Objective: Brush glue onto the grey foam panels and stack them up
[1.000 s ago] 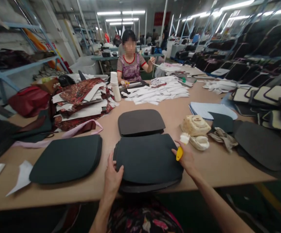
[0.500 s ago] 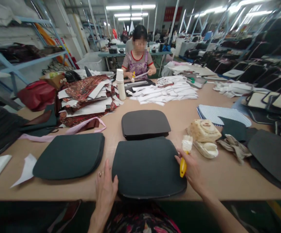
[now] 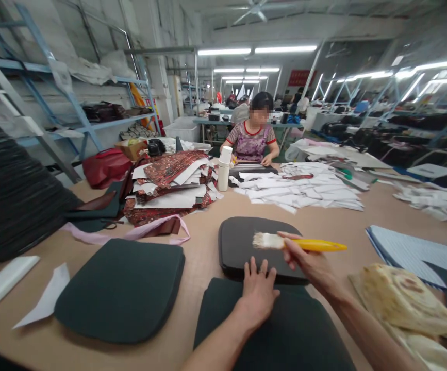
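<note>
Writing: red rectangular sign point(image 3: 300, 78) on the far wall, characters too small to read.

Counts: one yellow-handled brush with whitish bristles point(image 3: 316, 245), three stacks of rounded-corner flat panels, one cream cylindrical bottle point(image 3: 224, 175) with a white cap. Panels per stack: can't count from here.

Stacks on the brown worktop point(image 3: 200, 260): dark green left stack point(image 3: 120, 291), dark green near stack point(image 3: 300, 337) right in front of the person, dark grey far stack point(image 3: 234, 242) just beyond that one.

Brush: in the right hand point(image 3: 310, 263), gripped between thumb and fingers near the bristle end of the handle. It's above the grey stack; contact with it, can't tell. Bristles point left, handle end right. Long axis runs nearly level across the view, roughly crosswise to the person.

Left hand point(image 3: 260, 293): released, palm down, fingers spread, ring on one finger. Sits over the far edge of the near stack, fingertips at the near edge of the grey one.

Right side of worktop: one crusted cream-yellow block point(image 3: 407, 299), near the blue-and-white striped sheets point(image 3: 404, 252).
</note>
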The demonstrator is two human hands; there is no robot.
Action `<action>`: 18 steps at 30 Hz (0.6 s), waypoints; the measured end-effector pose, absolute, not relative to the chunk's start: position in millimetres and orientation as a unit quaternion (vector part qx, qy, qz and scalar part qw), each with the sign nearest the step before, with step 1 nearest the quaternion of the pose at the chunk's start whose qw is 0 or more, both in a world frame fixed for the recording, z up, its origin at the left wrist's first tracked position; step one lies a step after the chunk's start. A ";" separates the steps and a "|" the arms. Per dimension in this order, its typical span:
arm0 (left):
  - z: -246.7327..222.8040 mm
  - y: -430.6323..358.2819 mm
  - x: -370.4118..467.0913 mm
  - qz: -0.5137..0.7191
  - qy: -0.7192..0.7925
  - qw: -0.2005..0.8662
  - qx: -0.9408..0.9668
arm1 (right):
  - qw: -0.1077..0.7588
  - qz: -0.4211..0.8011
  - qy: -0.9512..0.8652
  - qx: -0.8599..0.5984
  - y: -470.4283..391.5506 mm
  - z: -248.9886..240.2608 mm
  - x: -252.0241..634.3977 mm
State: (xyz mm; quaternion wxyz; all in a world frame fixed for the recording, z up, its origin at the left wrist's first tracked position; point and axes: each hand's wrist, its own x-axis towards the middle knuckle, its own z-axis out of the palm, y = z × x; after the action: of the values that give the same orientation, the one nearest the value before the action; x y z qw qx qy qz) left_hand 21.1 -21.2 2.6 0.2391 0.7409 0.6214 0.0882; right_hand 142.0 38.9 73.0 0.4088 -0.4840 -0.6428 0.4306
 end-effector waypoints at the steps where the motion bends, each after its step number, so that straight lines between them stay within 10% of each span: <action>1: -2.4 -15.2 16.5 0.076 0.627 0.239 0.737 | 0.387 0.464 -0.648 -0.464 46.6 71.5 125.0; 13: -9.2 0.1 -4.8 0.042 0.628 0.240 0.739 | 0.140 0.605 -0.715 -0.323 94.7 11.6 43.3; 18: -4.9 2.9 -9.7 0.038 0.611 0.260 0.747 | 0.275 0.584 -0.674 -0.359 131.4 5.2 25.7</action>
State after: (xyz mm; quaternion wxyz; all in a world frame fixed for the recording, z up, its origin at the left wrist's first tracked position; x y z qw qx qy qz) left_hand -9.7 2.9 -4.9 0.2599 0.7468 0.6110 0.0383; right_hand 25.7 131.4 5.2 0.2755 -0.3588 -0.6745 0.5835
